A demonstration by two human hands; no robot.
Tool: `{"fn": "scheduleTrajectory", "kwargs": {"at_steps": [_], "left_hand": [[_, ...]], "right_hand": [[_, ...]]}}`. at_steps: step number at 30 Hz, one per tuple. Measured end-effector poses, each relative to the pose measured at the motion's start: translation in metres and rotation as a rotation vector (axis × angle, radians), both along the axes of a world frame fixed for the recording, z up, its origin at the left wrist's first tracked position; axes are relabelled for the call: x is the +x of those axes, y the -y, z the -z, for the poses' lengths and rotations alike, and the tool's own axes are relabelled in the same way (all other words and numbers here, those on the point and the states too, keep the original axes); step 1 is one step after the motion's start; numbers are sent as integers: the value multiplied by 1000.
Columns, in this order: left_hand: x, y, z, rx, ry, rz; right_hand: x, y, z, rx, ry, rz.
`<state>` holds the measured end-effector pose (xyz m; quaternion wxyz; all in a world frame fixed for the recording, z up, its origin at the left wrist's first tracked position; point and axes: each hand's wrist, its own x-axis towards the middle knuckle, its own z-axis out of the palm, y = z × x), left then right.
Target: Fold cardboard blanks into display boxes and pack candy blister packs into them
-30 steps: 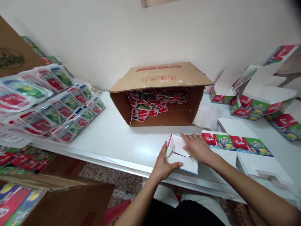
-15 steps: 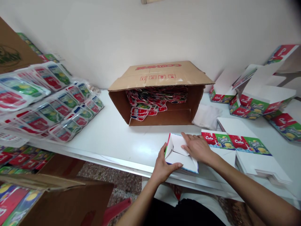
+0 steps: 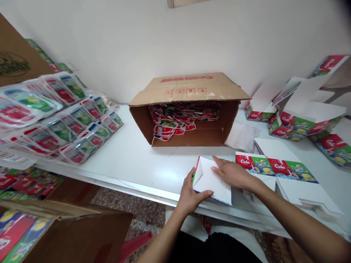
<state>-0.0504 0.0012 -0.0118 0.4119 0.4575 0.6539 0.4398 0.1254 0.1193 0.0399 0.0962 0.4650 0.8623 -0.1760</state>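
Observation:
A small white carton (image 3: 212,181) with a red and green printed outside lies on the white table (image 3: 137,160) near its front edge. My left hand (image 3: 189,195) grips the carton's left corner, thumb on top and fingers round the upright end flap. My right hand (image 3: 233,174) lies flat on the carton's right part, fingers stretched out and pressing its white panel down. Just right of it lies a stack of flat printed carton blanks (image 3: 276,167) marked Cola and Sprite.
A brown cardboard box (image 3: 189,107) lies on its side behind, with printed packets spilling out. Plastic-wrapped packet bundles (image 3: 63,120) fill the left. Folded cartons (image 3: 307,117) pile up at the right. Another open brown box (image 3: 76,233) stands on the floor at lower left.
The carton's inner flaps, seen folded and angled before, now lie flat under one smooth white panel. My right hand has slid a little rightward across it. My left hand has stayed put.

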Motion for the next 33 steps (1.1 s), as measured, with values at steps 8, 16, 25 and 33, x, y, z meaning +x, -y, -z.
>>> {"fn": "scheduleTrajectory", "kwargs": {"at_steps": [8, 16, 25, 33], "left_hand": [[0, 6, -6, -16, -7, 8], [-4, 24, -3, 170, -20, 78], [0, 15, -7, 459, -396, 273], [6, 3, 21, 332, -365, 121]], "right_hand": [[3, 16, 1, -1, -143, 59], [41, 0, -19, -460, -566, 226], [91, 26, -82, -449, -738, 95], [255, -8, -89, 490, -122, 328]]}}
